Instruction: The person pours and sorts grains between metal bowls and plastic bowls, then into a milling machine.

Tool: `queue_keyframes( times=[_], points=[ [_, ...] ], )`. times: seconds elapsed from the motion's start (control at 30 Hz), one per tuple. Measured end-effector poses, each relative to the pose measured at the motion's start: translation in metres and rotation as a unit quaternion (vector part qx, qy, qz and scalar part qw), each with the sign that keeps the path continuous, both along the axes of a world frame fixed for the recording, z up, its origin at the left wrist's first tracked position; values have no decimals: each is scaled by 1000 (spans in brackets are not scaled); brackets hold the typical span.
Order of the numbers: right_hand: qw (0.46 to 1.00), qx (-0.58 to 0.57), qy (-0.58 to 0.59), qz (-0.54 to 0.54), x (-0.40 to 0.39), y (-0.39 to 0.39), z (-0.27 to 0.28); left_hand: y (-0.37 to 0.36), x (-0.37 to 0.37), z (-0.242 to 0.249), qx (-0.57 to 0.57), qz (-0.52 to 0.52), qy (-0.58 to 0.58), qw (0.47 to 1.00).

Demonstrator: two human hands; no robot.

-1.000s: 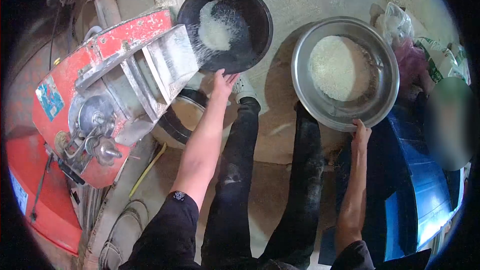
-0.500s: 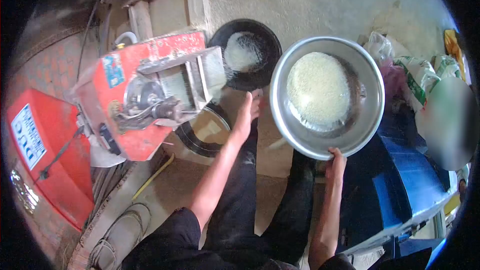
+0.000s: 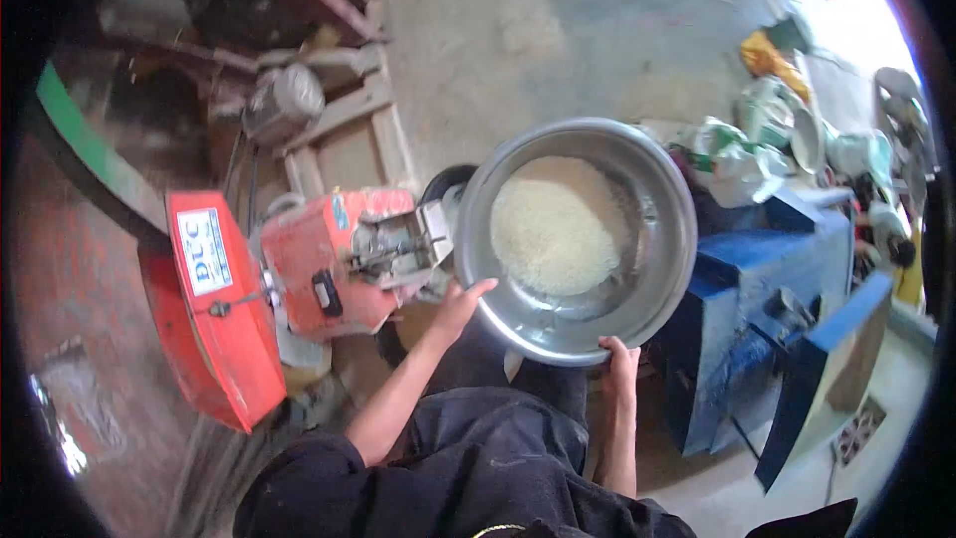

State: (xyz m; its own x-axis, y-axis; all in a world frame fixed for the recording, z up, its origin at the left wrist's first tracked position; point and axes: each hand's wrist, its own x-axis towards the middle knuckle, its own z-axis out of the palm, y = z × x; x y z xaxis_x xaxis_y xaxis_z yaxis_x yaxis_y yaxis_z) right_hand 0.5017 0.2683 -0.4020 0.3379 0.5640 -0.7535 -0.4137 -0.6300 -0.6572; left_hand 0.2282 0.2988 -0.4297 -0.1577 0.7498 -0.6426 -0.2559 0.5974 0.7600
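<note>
A wide metal basin [image 3: 662, 314] with a mound of pale grain [image 3: 553, 229], rice by its look, is held up in front of my body. My left hand [image 3: 460, 311] grips the basin's lower left side, its thumb lying over the rim and its fingers hidden beneath. At the near edge, my right hand [image 3: 621, 361] pinches the rim between thumb and fingers. Just left of the basin is the red machine [image 3: 324, 274] with its metal outlet [image 3: 430, 239]. Mostly hidden behind the basin is a black tub [image 3: 448, 179].
A blue machine [image 3: 737, 309] with angled sheet panels stands close on my right. White and green sacks [image 3: 732, 154] lie beyond it. To the left are a red cover [image 3: 214, 309], a green curved part [image 3: 95, 144] and a motor [image 3: 289, 100].
My left hand has moved from beside the black tub onto the basin's rim. The basin has come nearer and left, now covering much of the tub. The view has shifted.
</note>
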Motion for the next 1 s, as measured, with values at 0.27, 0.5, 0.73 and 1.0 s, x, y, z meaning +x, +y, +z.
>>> queue_keyframes(
  times=[0.27, 0.5, 0.73, 1.0],
  points=[
    [996, 55, -19, 73, 42, -25, 107, 83, -11, 135, 12, -31, -79, 996],
    [985, 169, -20, -16, 73, -28, 198, 131, 56, 263, 84, -54, 2, 995],
    [938, 266, -48, -217, 166, -35, 240, 151, 249, 405, 235, -159, 59, 957],
    [823, 369, 62, -428, 251, -7, 250, 123, 455, 484, 417, -275, 100, 861]
  ],
)
